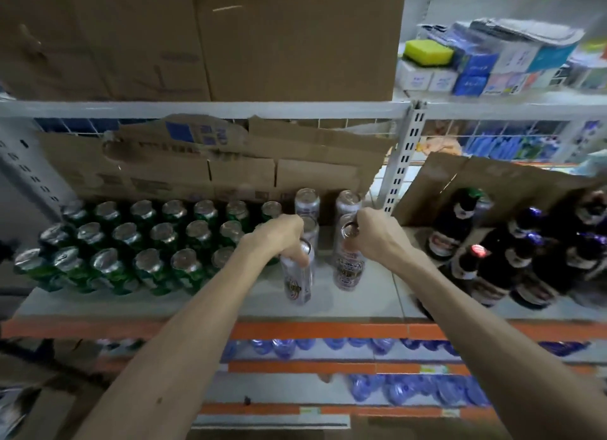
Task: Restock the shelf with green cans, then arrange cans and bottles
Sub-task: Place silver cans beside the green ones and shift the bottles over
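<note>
On the shelf (pixel 213 305), the left grip (pixel 279 239) clasps one white can (pixel 297 285), the right grip (pixel 369 236) a second can (pixel 345 272). Green cans (pixel 131 242) stand left of both grips, bottles (pixel 492 259) to their right.

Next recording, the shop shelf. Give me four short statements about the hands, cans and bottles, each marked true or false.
1. The left hand grips a white can, and the right hand grips a second white can. True.
2. The green cans stand to the right of the dark bottles. False: they stand to the left of the bottles, with the white cans between.
3. Cardboard boxes sit on the shelf level above the cans. True.
4. The yellow sponge lies among the green cans. False: it lies on the upper shelf at the right.
</note>
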